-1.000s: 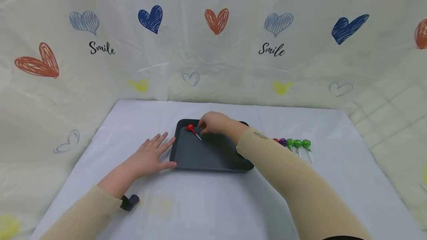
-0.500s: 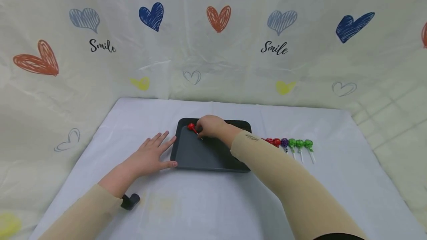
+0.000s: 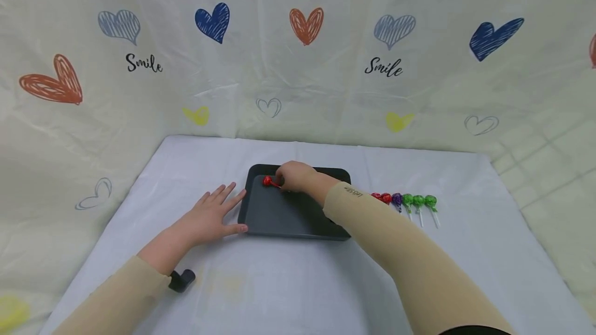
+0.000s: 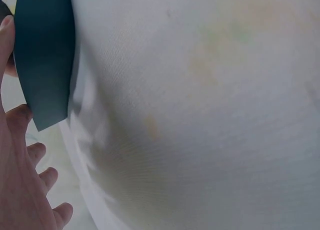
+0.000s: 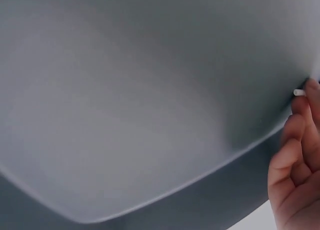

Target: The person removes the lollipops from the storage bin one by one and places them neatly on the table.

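A red-wrapped lollipop (image 3: 267, 181) is at the far left corner of the dark grey tray (image 3: 279, 216). My right hand (image 3: 294, 176) pinches its stick over the tray. The white end of the stick (image 5: 299, 92) pokes out between finger and thumb in the right wrist view. My left hand (image 3: 207, 219) lies with fingers spread at the tray's left edge, its index fingertip and thumb at the rim. In the left wrist view the fingers of that hand (image 4: 22, 175) show beside the tray's side (image 4: 47, 54).
To the right of the tray, several lollipops lie in a row: red ones (image 3: 386, 198), a purple one (image 3: 397, 199) and green ones (image 3: 419, 200). My right forearm hides part of the row. White cloth (image 3: 279, 283) covers the table, with a heart-printed sheet (image 3: 344, 92) behind it.
My right hand has moved slightly left onto the red lollipop's stick and taken hold of it. The lollipop has turned from slanting to lying more sideways. The left hand stays in place.
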The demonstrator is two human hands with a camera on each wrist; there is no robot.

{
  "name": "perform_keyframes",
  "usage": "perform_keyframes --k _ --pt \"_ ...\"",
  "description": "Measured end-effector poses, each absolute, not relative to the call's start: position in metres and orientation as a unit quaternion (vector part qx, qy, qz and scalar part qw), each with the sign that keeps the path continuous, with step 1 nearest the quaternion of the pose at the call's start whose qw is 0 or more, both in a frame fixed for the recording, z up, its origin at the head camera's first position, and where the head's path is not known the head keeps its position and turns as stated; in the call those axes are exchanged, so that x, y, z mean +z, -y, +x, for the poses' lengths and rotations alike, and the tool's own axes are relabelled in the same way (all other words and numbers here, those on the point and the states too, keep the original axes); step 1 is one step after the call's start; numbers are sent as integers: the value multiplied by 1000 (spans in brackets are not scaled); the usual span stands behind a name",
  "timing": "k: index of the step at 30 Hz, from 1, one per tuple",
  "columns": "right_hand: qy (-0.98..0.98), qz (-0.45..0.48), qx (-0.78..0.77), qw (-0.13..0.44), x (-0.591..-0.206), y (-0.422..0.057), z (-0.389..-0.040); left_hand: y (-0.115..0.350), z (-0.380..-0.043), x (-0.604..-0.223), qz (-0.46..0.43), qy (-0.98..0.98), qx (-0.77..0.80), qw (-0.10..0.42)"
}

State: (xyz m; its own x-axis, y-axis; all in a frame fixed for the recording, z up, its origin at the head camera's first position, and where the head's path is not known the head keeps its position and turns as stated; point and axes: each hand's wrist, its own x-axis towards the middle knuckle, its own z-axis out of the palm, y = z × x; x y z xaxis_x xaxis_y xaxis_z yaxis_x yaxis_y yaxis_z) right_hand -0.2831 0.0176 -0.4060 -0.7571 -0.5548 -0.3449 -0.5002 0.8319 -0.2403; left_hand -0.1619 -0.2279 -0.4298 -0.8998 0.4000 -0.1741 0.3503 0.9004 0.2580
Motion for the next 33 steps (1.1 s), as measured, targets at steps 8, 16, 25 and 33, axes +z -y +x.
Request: perform_keyframes --k 8,16,25,33 --pt "-925 -285 -57 244 -404 -36 -285 228 -161 -430 193 -969 107 115" --pt "-913 -287 -47 288 -400 -59 -281 228 -161 -428 199 -968 104 114" --pt "-907 -293 -59 297 -399 -75 -279 228 -158 -426 198 -968 100 116" --pt "-909 -304 -101 268 -388 -83 -283 227 -155 -423 199 -967 110 116"
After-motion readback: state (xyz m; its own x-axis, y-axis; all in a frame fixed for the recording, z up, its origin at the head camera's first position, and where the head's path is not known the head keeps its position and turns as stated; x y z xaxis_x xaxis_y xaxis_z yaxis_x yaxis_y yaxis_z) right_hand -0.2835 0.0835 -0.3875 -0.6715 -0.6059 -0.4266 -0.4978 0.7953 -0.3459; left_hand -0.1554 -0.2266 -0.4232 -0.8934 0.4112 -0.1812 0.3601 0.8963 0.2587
